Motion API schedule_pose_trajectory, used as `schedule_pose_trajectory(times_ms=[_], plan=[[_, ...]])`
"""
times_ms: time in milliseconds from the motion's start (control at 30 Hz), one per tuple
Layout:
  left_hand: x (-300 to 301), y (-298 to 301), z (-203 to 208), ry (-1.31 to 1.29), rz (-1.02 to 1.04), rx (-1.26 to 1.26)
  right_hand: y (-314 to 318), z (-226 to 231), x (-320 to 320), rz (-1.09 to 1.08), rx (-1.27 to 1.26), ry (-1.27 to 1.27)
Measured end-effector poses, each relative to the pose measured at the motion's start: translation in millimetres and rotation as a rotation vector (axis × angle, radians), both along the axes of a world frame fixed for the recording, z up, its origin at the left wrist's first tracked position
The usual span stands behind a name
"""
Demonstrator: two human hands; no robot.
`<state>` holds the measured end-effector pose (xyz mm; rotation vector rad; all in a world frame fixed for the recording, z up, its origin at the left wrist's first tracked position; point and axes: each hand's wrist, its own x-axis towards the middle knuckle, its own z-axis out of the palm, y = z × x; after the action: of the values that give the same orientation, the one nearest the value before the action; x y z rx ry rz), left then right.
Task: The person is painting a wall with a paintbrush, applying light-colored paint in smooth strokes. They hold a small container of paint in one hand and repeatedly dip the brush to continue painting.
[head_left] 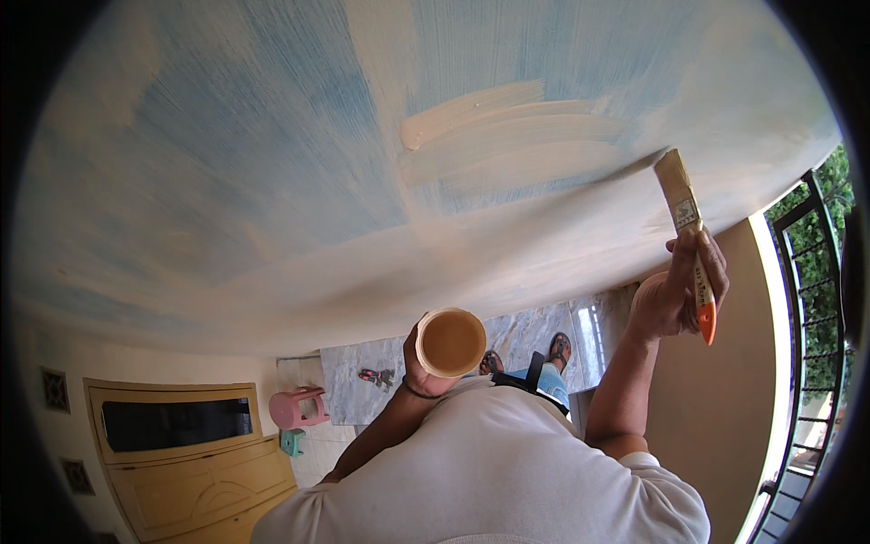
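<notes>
My right hand (pixel 684 283) is closed round the handle of a flat paintbrush (pixel 676 189) with an orange handle end. Its bristle tip meets the wall (pixel 299 154), whose blue surface is partly covered by pale cream strokes. A thick streak of wet cream paint (pixel 471 113) lies to the left of the brush. Lower down, near my chest, my left hand (pixel 424 372) holds a round paint container (pixel 450 342) upright from its left side. Tan paint shows inside it.
A pink plastic stool (pixel 297 408) and a small green stool (pixel 291 442) stand at lower left, near a yellow wooden door (pixel 195 471). A small red and dark object (pixel 375 376) lies on the grey marbled floor (pixel 349 349). Black metal railing (pixel 807 272) runs along the right.
</notes>
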<state>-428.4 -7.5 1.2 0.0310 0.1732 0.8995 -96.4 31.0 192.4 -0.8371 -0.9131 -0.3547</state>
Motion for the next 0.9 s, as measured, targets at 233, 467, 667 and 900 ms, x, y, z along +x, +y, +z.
schedule_pose_trajectory(times_ms=[233, 467, 667, 900], plan=[[8, 5, 29, -0.012, -0.034, -0.005, 4, 19, -92, -0.038, -0.176, -0.626], [9, 1, 27, -0.42, -0.124, -0.171, 12, 28, -114, 0.425, -0.065, -0.498], [-4, -5, 9, -0.098, -0.087, 0.097, 4, -4, -31, 0.221, -0.046, 0.104], [4, -4, 13, -0.127, -0.03, 0.017, 2, 24, -102, 0.62, -0.059, -0.323]])
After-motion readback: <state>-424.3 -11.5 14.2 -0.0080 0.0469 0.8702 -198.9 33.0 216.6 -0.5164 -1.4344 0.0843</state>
